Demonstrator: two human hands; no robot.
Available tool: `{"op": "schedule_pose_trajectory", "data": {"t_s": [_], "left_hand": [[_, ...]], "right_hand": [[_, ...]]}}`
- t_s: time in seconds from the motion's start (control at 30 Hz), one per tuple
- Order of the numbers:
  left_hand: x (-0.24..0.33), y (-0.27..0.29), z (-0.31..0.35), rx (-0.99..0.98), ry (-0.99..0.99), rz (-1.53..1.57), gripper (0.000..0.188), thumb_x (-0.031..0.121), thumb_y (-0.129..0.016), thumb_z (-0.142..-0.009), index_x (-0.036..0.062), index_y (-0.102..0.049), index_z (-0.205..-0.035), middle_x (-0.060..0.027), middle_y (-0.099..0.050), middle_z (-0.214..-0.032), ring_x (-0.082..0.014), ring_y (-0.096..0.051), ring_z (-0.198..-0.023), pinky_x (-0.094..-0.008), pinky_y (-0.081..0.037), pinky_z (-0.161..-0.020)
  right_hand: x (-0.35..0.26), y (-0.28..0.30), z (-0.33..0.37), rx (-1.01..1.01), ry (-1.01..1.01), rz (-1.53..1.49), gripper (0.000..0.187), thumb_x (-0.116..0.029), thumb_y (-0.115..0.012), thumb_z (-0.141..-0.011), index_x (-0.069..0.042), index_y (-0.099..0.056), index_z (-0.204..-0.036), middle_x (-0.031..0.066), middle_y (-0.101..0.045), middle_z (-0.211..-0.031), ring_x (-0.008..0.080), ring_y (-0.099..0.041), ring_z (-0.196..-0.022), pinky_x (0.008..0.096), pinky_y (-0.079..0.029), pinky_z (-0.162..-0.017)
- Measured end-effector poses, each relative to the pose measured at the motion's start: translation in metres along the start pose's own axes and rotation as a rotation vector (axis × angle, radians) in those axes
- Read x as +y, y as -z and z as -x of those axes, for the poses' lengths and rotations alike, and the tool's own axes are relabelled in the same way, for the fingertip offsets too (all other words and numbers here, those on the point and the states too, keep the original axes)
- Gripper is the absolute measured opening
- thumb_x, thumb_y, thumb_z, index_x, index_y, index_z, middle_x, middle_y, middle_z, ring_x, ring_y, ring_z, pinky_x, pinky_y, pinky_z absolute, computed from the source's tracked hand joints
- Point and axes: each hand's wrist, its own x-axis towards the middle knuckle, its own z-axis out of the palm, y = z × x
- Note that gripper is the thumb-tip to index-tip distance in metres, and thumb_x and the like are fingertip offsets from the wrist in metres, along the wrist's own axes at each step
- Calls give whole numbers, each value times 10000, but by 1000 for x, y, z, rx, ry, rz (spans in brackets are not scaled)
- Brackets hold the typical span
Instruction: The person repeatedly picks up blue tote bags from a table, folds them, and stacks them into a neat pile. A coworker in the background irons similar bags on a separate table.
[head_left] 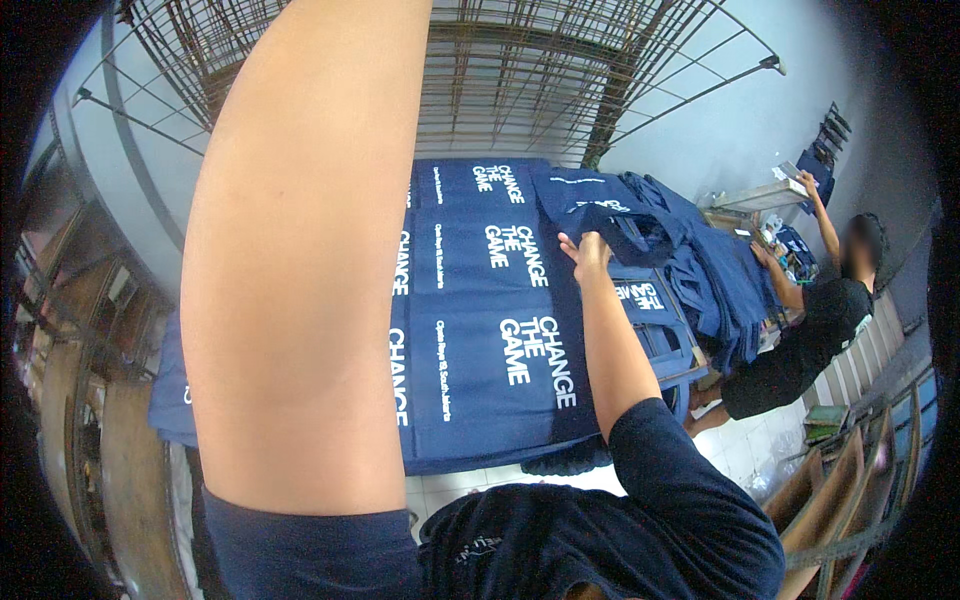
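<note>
My left arm rises close in front of the view and runs out past the top edge, so my left hand is not in view. It hides part of the table behind it. My right hand reaches over the table, thumb and fingers closed on a dark navy cloth bag that is bunched up, with a couple of fingers sticking out to the left. Beneath and left of it, navy cloth bags with white print lie flat side by side in rows.
More navy bags are heaped at the right of the table. Beyond them a person in black reaches toward a small cluttered worktop. A wire rack hangs over the far side. Wooden boards stand at the lower right.
</note>
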Motion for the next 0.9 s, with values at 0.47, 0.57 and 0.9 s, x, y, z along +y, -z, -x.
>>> {"op": "schedule_pose_trajectory", "data": {"t_s": [0.47, 0.57, 0.9], "left_hand": [[0, -4, -3, 19, 8, -15, 1021, 787, -507, -596, -26, -478, -1213, -171, -482, -1256, -287, -449, -1173, -368, -327, -996], [0, -4, -4, 19, 14, -10, 1026, 787, -508, -595, -29, -472, -1216, -172, -477, -1260, -286, -444, -1179, -369, -333, -992], [1, -4, -5, 11, 16, -17, 1033, 782, -515, -593, -30, -457, -1229, -180, -459, -1275, -287, -435, -1189, -364, -350, -986]], "right_hand": [[-1, 14, -50, -130, -291, -529, 526, -7, -301, -868, 102, -63, -1324, 253, -439, -1081, 378, -605, -868, 389, -548, -679], [1, 8, -52, -141, -287, -505, 527, -25, -292, -880, 94, -49, -1333, 253, -430, -1097, 379, -605, -864, 392, -550, -696], [11, -15, -58, -180, -337, -560, 527, -41, -267, -896, 66, -27, -1353, 262, -400, -1131, 378, -591, -892, 386, -548, -719]]}}
